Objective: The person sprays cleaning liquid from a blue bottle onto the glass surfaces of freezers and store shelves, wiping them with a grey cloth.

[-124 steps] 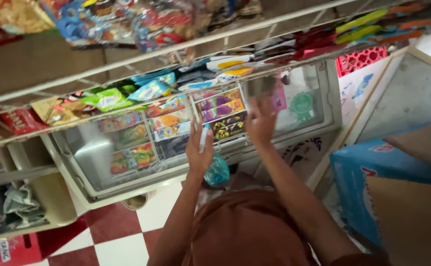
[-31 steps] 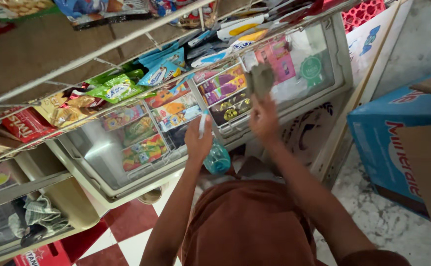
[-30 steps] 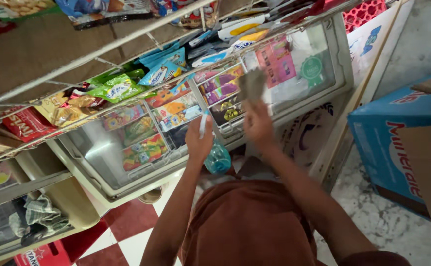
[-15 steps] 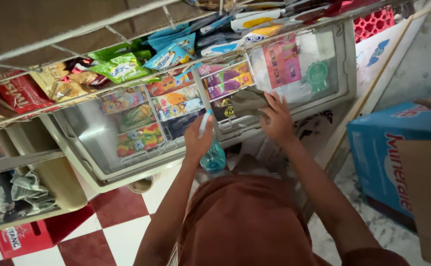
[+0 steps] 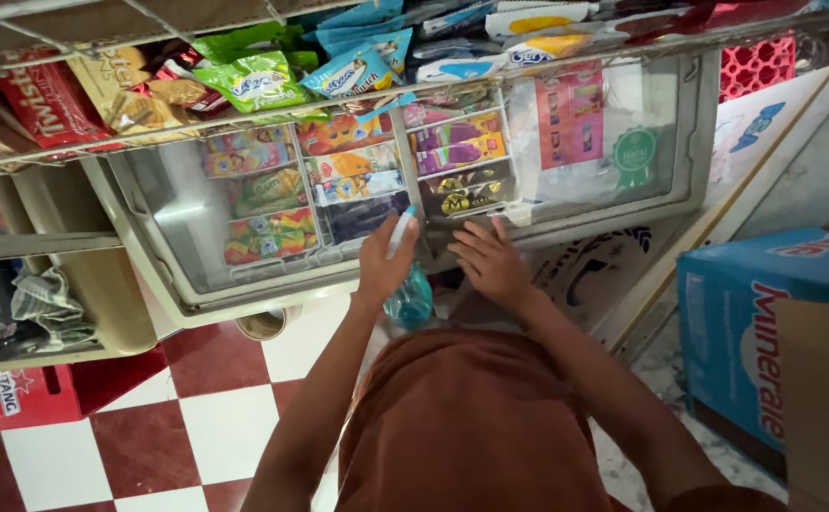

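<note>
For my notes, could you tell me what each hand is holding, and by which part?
The left hand grips a teal spray bottle by its neck. The right hand lies flat on the freezer lid, holding nothing visible.

I wore a plain rust-brown cotton garment (image 5: 476, 427), loose and softly creased over my front. My arms were bare of sleeves to the wrists, and my left hand (image 5: 383, 261) and right hand (image 5: 490, 265) carried no rings or watch.
</note>
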